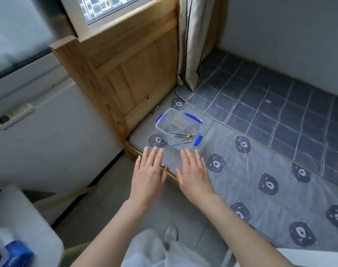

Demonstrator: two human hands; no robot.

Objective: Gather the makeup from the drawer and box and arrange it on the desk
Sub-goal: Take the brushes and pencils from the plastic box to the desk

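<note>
Box (178, 127) with brushes (182, 136) on bed, just beyond left hand (148, 175) and right hand (195, 175), both flat, empty.

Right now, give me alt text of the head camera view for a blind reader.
The left hand and right hand, both open, reach toward a clear box with blue clips holding small brushes, on a bear-print bed sheet beside a wooden headboard.

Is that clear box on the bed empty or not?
Not empty: a few thin brushes lie in the box, toward its near side. The rest looks mostly bare.
</note>
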